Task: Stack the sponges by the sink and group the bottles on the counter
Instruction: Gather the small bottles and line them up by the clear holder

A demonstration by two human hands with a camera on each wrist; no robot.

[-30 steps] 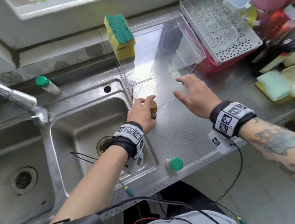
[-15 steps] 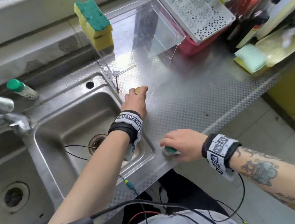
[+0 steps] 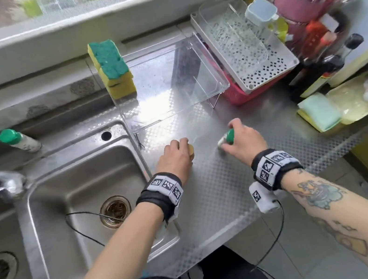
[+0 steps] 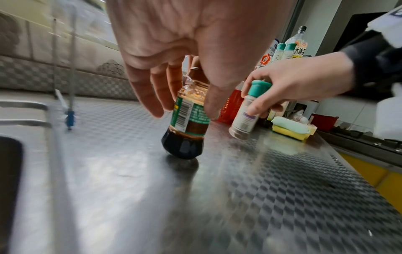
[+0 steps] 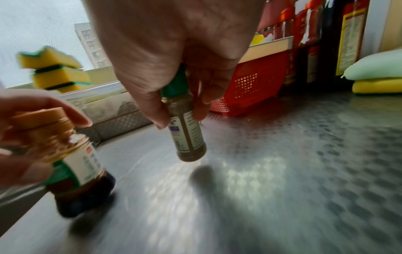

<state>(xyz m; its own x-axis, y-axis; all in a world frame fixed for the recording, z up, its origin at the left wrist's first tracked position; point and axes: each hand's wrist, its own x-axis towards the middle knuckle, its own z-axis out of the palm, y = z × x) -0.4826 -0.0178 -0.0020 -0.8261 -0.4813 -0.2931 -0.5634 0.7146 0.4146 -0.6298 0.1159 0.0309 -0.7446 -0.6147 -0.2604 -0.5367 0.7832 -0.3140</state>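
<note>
My left hand (image 3: 176,156) grips a dark sauce bottle (image 4: 187,130) with a tan cap (image 5: 41,116); the bottle stands on the steel counter (image 3: 224,193) beside the sink. My right hand (image 3: 239,140) pinches a small green-capped spice bottle (image 3: 225,138) by its top and holds it tilted just above the counter, right of the sauce bottle (image 5: 85,180). From the right wrist, the spice bottle (image 5: 188,135) hangs clear of the surface. Yellow-and-green sponges (image 3: 112,68) sit stacked on the ledge behind the sink. Another green-capped bottle (image 3: 18,141) lies behind the sink at the left.
The sink basin (image 3: 86,205) lies left of my hands, its tap (image 3: 1,181) further left. A clear plastic rack (image 3: 168,85), a white perforated tray (image 3: 248,49) on a red basket and several condiment bottles crowd the back right. A pale green sponge (image 3: 318,110) rests at the right.
My right hand picked the green-capped bottle up from the counter's front edge and carried it up beside the sauce bottle. The left hand stayed on the sauce bottle.
</note>
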